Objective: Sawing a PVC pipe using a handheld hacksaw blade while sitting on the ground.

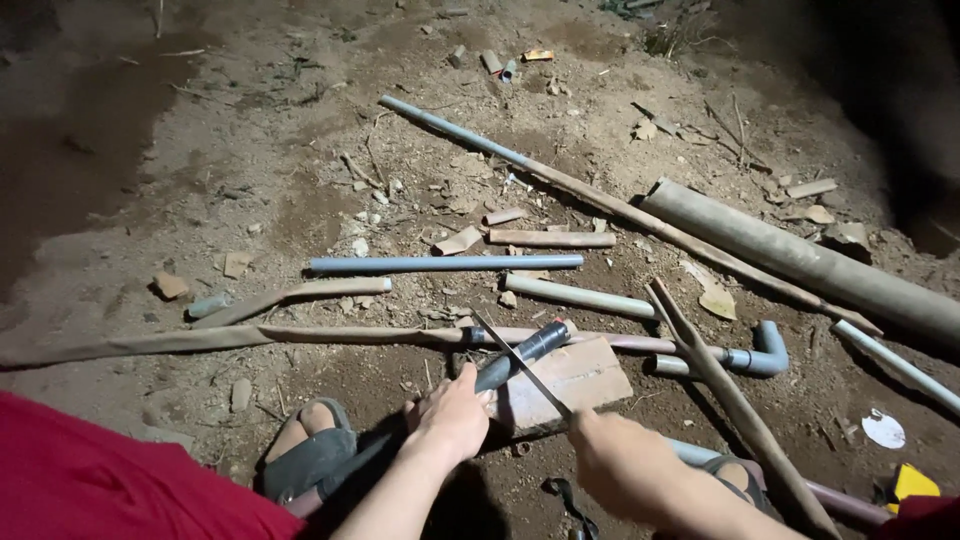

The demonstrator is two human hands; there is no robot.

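My left hand (pixel 455 412) presses a dark grey pipe (pixel 520 355) down onto a flat brick (pixel 585 375) on the dirt ground. My right hand (pixel 625 462) grips a thin hacksaw blade (pixel 520 362), which lies diagonally across the pipe near its far end. The pipe runs back under my left hand toward my sandalled left foot (pixel 310 455). Its near end is hidden by my arm.
Several pipes lie scattered on the ground: a blue one (pixel 445 264), a long thin one (pixel 560 180), a wide grey one (pixel 800 258), an elbow fitting (pixel 765 350). A wooden stick (pixel 735 405) slants at the right. Stones and scraps litter the soil.
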